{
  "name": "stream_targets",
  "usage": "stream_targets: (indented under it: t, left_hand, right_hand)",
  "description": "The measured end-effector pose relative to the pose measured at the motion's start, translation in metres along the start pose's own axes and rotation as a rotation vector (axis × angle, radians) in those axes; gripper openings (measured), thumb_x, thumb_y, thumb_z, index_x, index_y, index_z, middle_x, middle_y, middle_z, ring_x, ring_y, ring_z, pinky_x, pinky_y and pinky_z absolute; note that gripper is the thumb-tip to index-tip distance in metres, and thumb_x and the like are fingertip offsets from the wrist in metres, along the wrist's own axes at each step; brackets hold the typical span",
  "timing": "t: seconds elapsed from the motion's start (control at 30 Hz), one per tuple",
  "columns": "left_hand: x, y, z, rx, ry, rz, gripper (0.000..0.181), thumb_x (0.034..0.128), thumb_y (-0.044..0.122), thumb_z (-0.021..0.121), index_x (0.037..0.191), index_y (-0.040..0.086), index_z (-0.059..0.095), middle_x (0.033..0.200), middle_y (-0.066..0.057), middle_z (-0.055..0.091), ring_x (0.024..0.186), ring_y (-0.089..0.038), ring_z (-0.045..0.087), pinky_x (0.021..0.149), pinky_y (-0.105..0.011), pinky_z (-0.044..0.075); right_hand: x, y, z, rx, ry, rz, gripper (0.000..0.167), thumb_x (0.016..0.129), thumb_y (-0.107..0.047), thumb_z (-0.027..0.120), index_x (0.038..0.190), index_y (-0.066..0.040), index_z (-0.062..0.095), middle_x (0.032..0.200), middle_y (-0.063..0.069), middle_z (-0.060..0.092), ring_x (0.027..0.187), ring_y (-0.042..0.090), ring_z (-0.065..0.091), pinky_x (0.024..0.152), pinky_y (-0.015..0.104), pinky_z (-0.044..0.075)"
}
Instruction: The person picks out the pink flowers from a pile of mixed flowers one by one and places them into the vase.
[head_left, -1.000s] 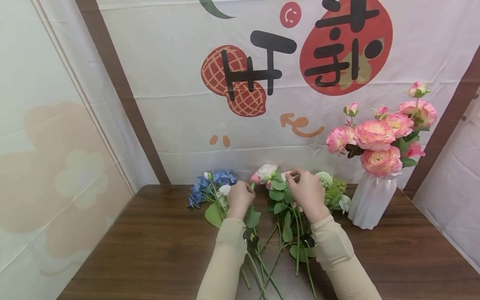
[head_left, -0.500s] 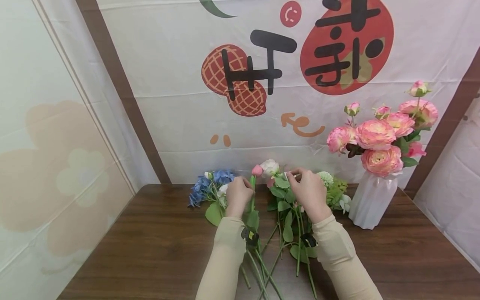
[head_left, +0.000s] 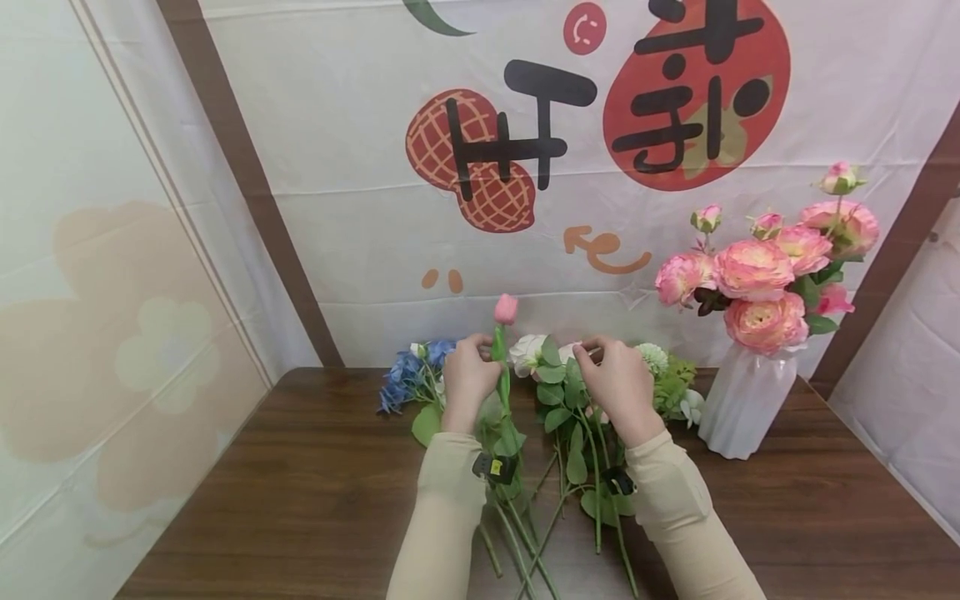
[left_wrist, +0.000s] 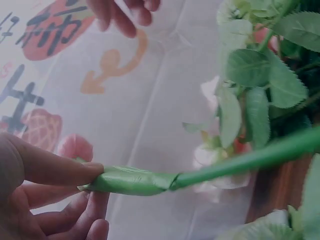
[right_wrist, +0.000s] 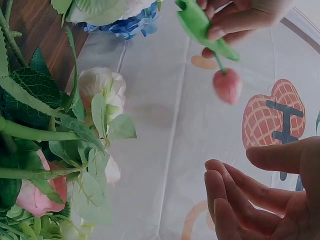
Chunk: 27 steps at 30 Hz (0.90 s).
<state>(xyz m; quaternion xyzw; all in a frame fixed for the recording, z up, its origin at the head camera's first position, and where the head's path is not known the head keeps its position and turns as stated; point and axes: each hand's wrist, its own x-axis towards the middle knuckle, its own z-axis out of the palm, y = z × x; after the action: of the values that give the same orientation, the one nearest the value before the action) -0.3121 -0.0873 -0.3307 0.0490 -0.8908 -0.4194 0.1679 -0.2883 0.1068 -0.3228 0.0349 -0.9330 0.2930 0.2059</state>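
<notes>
My left hand (head_left: 471, 373) pinches a pink tulip (head_left: 506, 310) by its green leafy stem, just below the bloom. The left wrist view shows thumb and fingers closed on the green leaf (left_wrist: 132, 181), with the stem running off to the right. Upright, the tulip rises above the other flowers. My right hand (head_left: 618, 385) hovers over the loose stems, near a white rose (head_left: 527, 354). In the right wrist view, its thumb and fingers (right_wrist: 245, 197) are loosely bent and apart, holding nothing.
Blue flowers (head_left: 405, 379) lie at the left of the pile, a green pompom flower (head_left: 652, 358) at its right. Crossing stems reach the near side of the brown table (head_left: 315, 500). A white vase (head_left: 750, 404) of pink blooms stands at the right. A printed cloth (head_left: 360, 250) hangs behind.
My left hand has lifted the pink tulip up out of the pile and shifted slightly left. My right hand has stayed nearly still.
</notes>
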Motion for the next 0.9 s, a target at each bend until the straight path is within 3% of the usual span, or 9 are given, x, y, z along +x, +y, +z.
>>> stream_targets:
  t: [0.3, 0.53, 0.9]
  left_hand:
    - [-0.007, 0.013, -0.015, -0.098, 0.057, 0.047, 0.018, 0.0765, 0.008, 0.069, 0.093, 0.013, 0.068, 0.083, -0.005, 0.071, 0.074, -0.022, 0.066, 0.065, -0.036, 0.052]
    - [-0.017, 0.025, -0.029, -0.187, 0.089, 0.114, 0.011, 0.0845, 0.015, 0.068, 0.094, 0.011, 0.065, 0.090, -0.010, 0.071, 0.079, -0.024, 0.069, 0.069, -0.040, 0.054]
    - [-0.032, 0.041, -0.046, -0.304, 0.221, 0.236, 0.009, 0.0841, 0.018, 0.072, 0.086, 0.011, 0.065, 0.090, -0.007, 0.071, 0.077, -0.019, 0.070, 0.070, -0.038, 0.055]
  right_hand:
    - [-0.002, -0.004, -0.006, 0.028, -0.015, -0.002, 0.035, 0.094, -0.041, 0.053, 0.104, -0.013, 0.070, 0.090, 0.007, 0.073, 0.062, 0.018, 0.064, 0.054, 0.036, 0.050]
    - [-0.007, -0.010, -0.013, 0.065, 0.009, -0.034, 0.033, 0.094, -0.040, 0.055, 0.104, -0.013, 0.070, 0.090, 0.007, 0.073, 0.066, 0.019, 0.065, 0.058, 0.037, 0.051]
    - [-0.013, -0.018, -0.026, 0.120, 0.034, -0.066, 0.033, 0.095, -0.040, 0.054, 0.105, -0.013, 0.070, 0.090, 0.008, 0.073, 0.075, 0.022, 0.066, 0.063, 0.040, 0.052]
